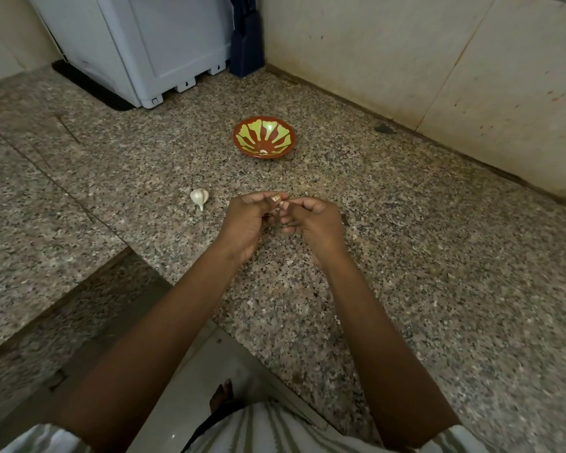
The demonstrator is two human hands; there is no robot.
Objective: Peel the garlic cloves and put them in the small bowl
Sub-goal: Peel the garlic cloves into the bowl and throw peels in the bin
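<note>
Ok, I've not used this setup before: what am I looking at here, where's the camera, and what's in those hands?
There is no machine here: those are a person's two bare hands. The single picture comes from a camera worn on the head, looking forward and down. The left hand and right hand meet over a speckled stone counter, their fingers pinching a small garlic clove between them, mostly hidden. A garlic bulb lies on the counter just left of the hands. Farther back sits the small bowl, red with green markings, with a pale piece in its bottom, likely a peeled clove. A white appliance stands at the back.
</note>
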